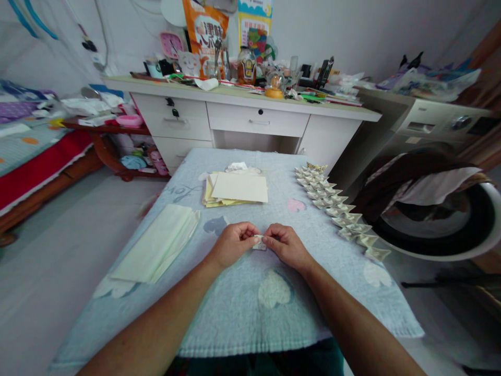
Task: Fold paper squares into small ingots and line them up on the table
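Between my two hands is a small folded piece of paper [259,243], pale with faint markings. My left hand [237,241] pinches its left side between thumb and fingers. On its right side, my right hand [285,242] pinches it the same way. Beyond the hands lies a stack of cream and yellow paper sheets [239,187]. Folded pale green-white paper [158,243] rests at the left of the table. Along the right side stand rows of small folded paper boats [336,206], pointed at their ends.
A blue patterned cloth [235,318] covers the table. Crumpled white tissue [237,166] sits behind the stack. A white desk [258,117] crowded with a jar [247,67] and other items stands ahead. To the right is a washing machine [430,209] with its door open; a bed [43,156] is at left.
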{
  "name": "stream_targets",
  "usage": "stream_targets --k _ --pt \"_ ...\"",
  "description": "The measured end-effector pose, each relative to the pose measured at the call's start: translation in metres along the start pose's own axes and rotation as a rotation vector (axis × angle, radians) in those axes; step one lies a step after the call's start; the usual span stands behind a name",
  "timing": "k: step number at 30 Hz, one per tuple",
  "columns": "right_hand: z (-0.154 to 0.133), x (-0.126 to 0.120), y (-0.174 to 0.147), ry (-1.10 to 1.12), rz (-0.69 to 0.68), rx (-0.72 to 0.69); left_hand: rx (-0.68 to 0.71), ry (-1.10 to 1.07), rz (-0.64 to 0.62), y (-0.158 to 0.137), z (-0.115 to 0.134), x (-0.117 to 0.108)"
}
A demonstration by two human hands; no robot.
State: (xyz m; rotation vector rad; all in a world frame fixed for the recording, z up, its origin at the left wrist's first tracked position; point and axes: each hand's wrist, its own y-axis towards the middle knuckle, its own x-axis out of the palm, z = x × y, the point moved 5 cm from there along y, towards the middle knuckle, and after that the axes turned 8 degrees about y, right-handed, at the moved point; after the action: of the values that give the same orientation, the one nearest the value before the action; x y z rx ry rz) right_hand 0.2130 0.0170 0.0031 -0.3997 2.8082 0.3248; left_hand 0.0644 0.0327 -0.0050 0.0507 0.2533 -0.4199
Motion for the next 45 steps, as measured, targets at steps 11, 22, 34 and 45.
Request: stream_targets --k 11,22,34,45 --pt "0.003 0.005 0.001 -0.018 -0.032 0.023 -0.069 -0.211 0.025 0.001 -0.005 0.002" --pt "-0.005 0.005 0.0 -0.07 -0.027 -0.035 0.046 0.042 0.009 0.002 -0.007 0.004" --pt "-0.005 0.007 0.0 -0.059 -0.037 -0.039 0.055 -0.061 0.031 0.003 -0.005 0.003" --pt "-0.015 0.009 0.0 -0.216 -0.046 -0.15 0.08 0.09 0.078 0.001 -0.002 -0.003"
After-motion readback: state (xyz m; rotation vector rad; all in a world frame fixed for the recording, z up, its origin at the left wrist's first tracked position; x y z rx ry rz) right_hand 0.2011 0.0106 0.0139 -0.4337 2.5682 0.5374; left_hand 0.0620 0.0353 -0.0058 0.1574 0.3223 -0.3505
